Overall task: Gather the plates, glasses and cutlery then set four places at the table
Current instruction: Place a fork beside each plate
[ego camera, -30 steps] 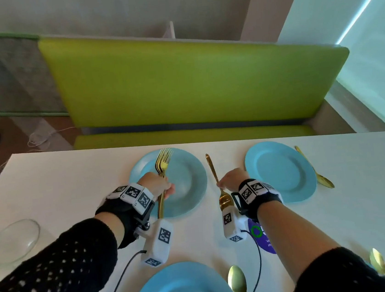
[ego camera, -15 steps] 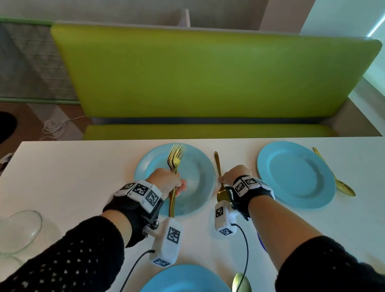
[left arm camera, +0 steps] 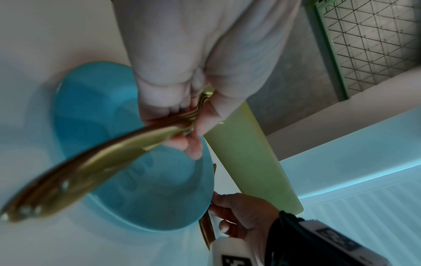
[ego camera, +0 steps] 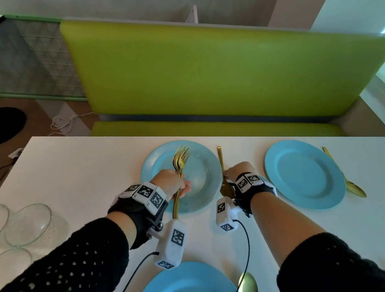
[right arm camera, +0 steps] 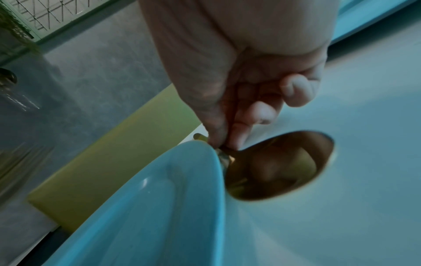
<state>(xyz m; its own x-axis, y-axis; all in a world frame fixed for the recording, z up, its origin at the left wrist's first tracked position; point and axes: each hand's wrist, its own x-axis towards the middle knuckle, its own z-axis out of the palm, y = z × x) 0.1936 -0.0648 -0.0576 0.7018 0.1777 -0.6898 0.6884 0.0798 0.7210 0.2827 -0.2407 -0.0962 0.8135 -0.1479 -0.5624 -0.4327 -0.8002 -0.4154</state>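
Where the white surface meets the lime-green upholstered bench, the left hand grips a bundle of gold metal forks, tines pointing away toward the bench, long axis over the far-left round blue plate. Right hand pinches the gold metal spoon, lying lengthwise just beside that plate's right rim, bowl nearest the person. Further blue plate to the right; clear glass bowls at left, contents not discernible.

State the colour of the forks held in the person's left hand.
Gold. The forks in the left hand show best in the head view, over a blue plate.
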